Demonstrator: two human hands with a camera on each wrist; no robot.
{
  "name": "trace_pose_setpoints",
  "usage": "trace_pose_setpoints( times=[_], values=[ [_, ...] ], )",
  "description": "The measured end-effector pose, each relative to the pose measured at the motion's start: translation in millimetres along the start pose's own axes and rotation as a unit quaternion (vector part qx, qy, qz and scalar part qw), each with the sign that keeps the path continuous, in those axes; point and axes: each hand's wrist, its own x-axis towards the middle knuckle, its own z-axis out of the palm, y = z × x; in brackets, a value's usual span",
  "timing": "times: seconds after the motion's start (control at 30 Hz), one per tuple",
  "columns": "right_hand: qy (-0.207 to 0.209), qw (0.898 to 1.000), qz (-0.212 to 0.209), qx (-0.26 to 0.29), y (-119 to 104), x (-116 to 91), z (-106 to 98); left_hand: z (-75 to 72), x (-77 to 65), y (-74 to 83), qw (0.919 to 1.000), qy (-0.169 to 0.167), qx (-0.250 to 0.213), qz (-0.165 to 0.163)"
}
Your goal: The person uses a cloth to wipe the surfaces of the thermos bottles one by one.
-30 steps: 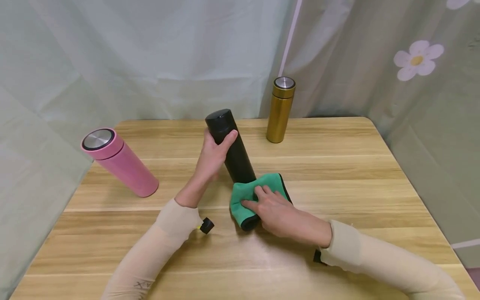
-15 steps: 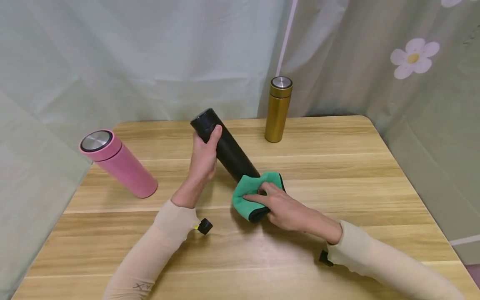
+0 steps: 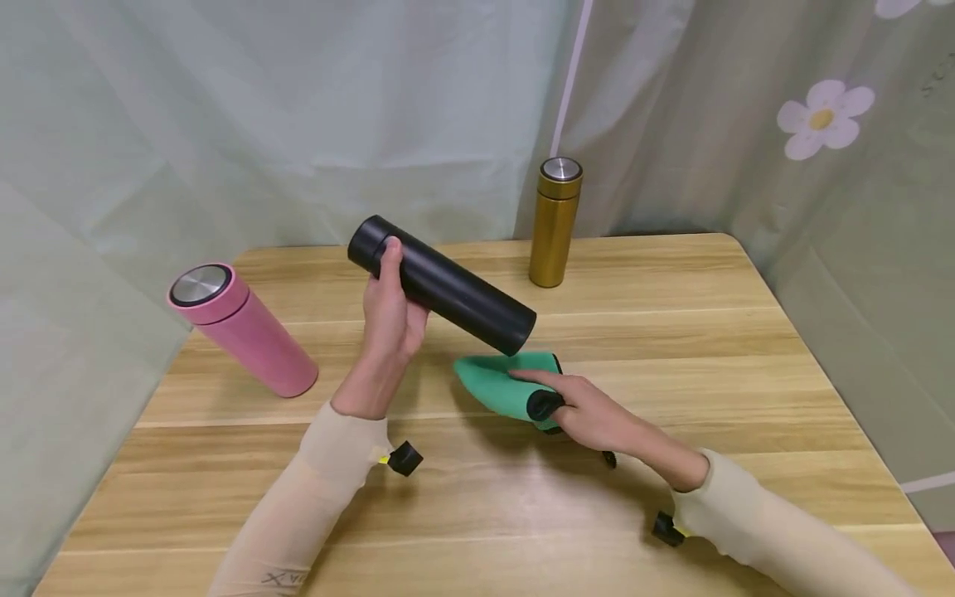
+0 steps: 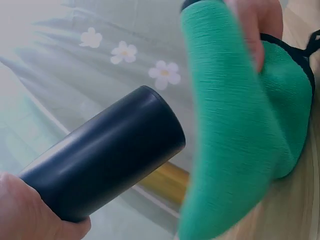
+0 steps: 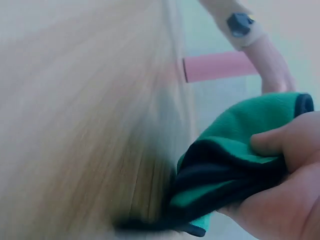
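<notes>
My left hand [image 3: 391, 311] grips a black thermos bottle [image 3: 455, 290] near its capped end, thumb along the side. The bottle is tilted well over in the air, its base pointing right and toward me. In my right hand [image 3: 597, 414] I hold a folded green cloth [image 3: 500, 385] with black edging, pinched between thumb and fingers. The cloth lies just below the bottle's base in the head view. In the left wrist view the bottle [image 4: 115, 150] and the cloth [image 4: 230, 120] stand apart. The right wrist view shows my thumb pressing on the cloth's folds [image 5: 250, 120].
A pink thermos [image 3: 249, 336] with a steel-topped lid stands on the left of the wooden table [image 3: 448, 514]. Farther back, a gold thermos [image 3: 555, 224] stands upright near the rear edge. A pale curtain [image 3: 373, 108] hangs behind the table.
The black thermos has tipped from steep to nearly level, its capped end swinging left and its base rising out of the green cloth. My right hand has drawn slightly right with the cloth.
</notes>
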Motion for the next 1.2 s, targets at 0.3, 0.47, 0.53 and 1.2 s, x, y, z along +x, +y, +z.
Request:
trace_pose_setpoints(
  times=[0.3, 0.47, 0.53, 1.2],
  values=[
    [0.063, 0.927, 0.147, 0.339, 0, -20, -20, 0.7, 0.7, 8.6, 0.9985, 0.030, -0.045, 0.002],
    [0.116, 0.871, 0.178, 0.444, -6, -26, -23, -0.4, 2.4, 11.5, 0.9968, 0.043, -0.064, 0.021],
    [0.135, 0.858, 0.171, 0.465, -10, -27, -22, -0.6, 2.3, 11.8, 0.9964, 0.050, -0.064, 0.025],
    [0.238, 0.906, -0.013, 0.349, -55, -22, 24, 7.5, -19.1, -4.9, 0.9957, 0.058, -0.045, 0.055]
  ],
)
